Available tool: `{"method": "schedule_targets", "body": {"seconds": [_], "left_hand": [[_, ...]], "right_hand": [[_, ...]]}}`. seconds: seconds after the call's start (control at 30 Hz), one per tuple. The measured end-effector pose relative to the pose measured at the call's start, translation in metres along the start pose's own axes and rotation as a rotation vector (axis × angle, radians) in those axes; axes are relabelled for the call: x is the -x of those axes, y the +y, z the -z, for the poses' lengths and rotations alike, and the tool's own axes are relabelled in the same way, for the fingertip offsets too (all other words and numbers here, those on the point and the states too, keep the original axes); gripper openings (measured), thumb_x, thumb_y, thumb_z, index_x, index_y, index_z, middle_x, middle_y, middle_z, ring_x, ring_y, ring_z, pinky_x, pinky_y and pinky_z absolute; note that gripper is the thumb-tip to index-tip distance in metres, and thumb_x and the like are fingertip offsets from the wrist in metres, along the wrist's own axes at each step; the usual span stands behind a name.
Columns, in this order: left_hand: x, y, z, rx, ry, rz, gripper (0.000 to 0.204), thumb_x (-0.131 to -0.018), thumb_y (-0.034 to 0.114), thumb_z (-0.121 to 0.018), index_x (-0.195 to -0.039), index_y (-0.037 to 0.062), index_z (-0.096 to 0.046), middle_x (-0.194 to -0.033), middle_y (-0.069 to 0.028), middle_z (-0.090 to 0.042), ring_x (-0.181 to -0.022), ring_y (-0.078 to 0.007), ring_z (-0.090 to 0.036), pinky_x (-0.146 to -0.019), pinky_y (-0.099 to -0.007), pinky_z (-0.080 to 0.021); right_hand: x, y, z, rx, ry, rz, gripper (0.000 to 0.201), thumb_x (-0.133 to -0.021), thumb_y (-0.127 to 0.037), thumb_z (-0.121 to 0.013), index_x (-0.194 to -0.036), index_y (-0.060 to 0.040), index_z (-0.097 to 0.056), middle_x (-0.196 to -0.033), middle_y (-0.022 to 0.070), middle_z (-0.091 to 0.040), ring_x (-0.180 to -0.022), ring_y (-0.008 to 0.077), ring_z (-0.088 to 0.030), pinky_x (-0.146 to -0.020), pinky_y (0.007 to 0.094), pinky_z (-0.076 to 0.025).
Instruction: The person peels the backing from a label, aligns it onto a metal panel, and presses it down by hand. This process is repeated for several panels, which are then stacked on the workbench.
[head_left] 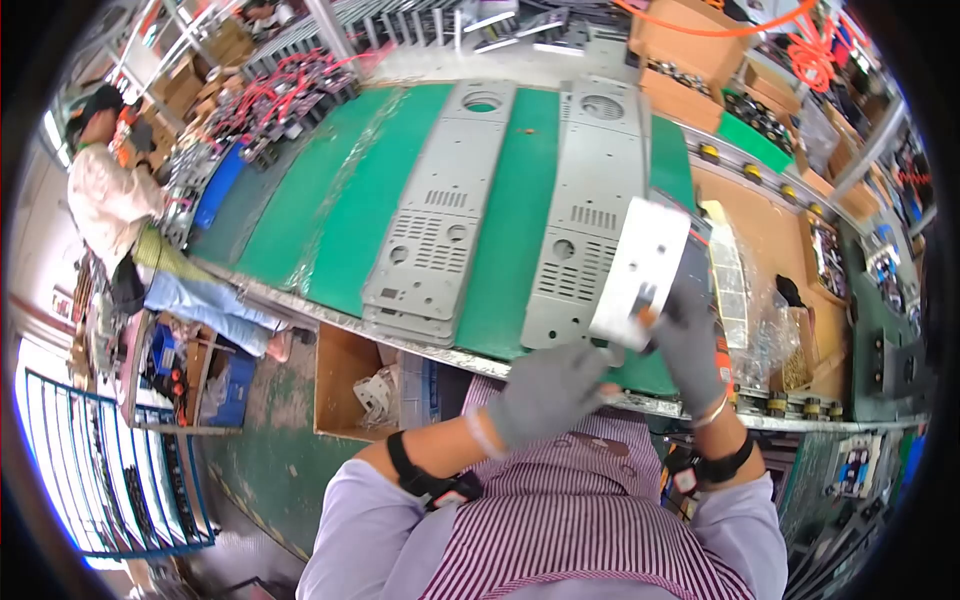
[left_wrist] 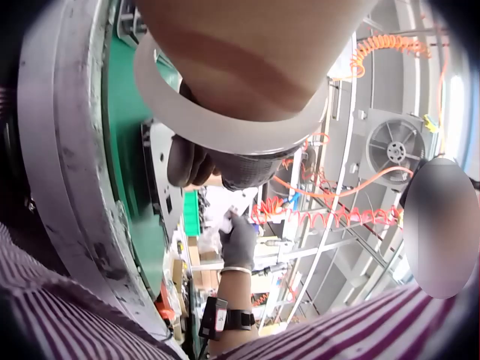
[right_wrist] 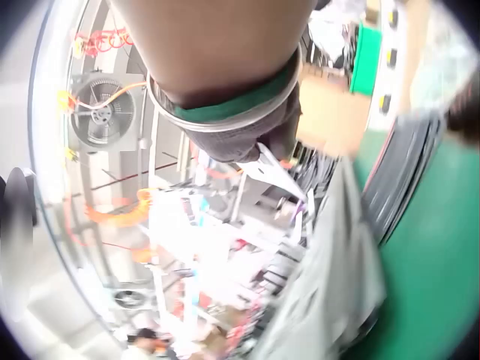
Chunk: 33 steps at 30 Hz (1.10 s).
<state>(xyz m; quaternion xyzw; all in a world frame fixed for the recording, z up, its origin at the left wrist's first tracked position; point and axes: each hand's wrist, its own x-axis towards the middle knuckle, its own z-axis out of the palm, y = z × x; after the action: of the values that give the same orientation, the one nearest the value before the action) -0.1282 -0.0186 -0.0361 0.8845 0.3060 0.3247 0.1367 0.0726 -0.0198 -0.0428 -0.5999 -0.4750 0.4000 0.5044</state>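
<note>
My right hand (head_left: 690,345), in a grey glove, grips a small pale metal plate (head_left: 645,262) by its lower right side, tilted above the bench. In the right wrist view the plate (right_wrist: 274,172) shows partly beyond the gloved fingers. My left hand (head_left: 555,392), also gloved, is over the bench's front edge, with its fingers bent toward the plate's lower end. The left wrist view shows those fingers (left_wrist: 187,161) curled; I cannot tell whether they hold anything. Two stacks of long slotted grey panels lie on the green bench: the left stack (head_left: 425,215) and the right stack (head_left: 590,180).
A cardboard box (head_left: 340,400) stands below the bench's front edge at left. Right of the bench runs a roller track (head_left: 760,175), with plastic bags (head_left: 765,345) beside it. A green bin (head_left: 755,130) of small parts is at back right. Another person (head_left: 110,195) stands at far left.
</note>
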Motion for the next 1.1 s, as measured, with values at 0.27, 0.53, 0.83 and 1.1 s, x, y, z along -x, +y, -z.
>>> {"method": "schedule_targets", "body": {"seconds": [0.27, 0.53, 0.83, 1.1], "left_hand": [[0.011, 0.001, -0.011, -0.191, -0.16, -0.077, 0.023, -0.08, 0.028, -0.06, -0.087, 0.0069, -0.053, -0.068, -0.0047, -0.053, -0.052, -0.0178, -0.057, -0.041, -0.0323, -0.044], [0.021, 0.002, -0.009, 0.341, -0.103, 0.043, 0.024, -0.078, 0.027, -0.067, -0.081, 0.0076, -0.052, -0.068, -0.0083, -0.056, -0.063, -0.027, -0.058, -0.052, -0.0364, -0.045], [0.017, -0.012, 0.001, 0.637, -0.192, 0.085, 0.024, -0.074, 0.025, -0.071, -0.079, 0.0059, -0.057, -0.072, -0.0073, -0.061, -0.065, -0.0262, -0.061, -0.059, -0.0337, -0.047], [0.01, -0.006, 0.016, 0.808, -0.343, 0.301, 0.014, -0.077, 0.009, -0.067, -0.08, -0.0011, -0.058, -0.066, -0.0089, -0.062, -0.057, -0.0167, -0.063, -0.052, -0.0267, -0.048]], "right_hand": [[0.029, -0.023, -0.032, -0.275, -0.245, -0.202, 0.044, -0.08, -0.007, -0.052, -0.122, 0.0025, -0.042, -0.106, 0.0163, -0.06, -0.092, 0.0193, -0.061, -0.078, 0.0302, -0.051], [0.054, -0.001, -0.062, -0.876, -0.564, -0.402, 0.058, -0.096, -0.043, -0.033, -0.134, 0.0008, -0.031, -0.126, 0.0211, -0.047, -0.116, 0.0271, -0.05, -0.101, 0.0364, -0.038], [0.051, 0.046, -0.071, -1.129, -0.617, -0.662, 0.062, -0.095, -0.051, -0.034, -0.133, -0.002, -0.032, -0.125, 0.0137, -0.047, -0.115, 0.0198, -0.048, -0.099, 0.0334, -0.04], [0.052, 0.015, -0.07, -1.035, -0.572, -0.684, 0.058, -0.097, -0.048, -0.027, -0.126, 0.0008, -0.039, -0.109, 0.0111, -0.053, -0.095, 0.0152, -0.055, -0.08, 0.0264, -0.047]]}}
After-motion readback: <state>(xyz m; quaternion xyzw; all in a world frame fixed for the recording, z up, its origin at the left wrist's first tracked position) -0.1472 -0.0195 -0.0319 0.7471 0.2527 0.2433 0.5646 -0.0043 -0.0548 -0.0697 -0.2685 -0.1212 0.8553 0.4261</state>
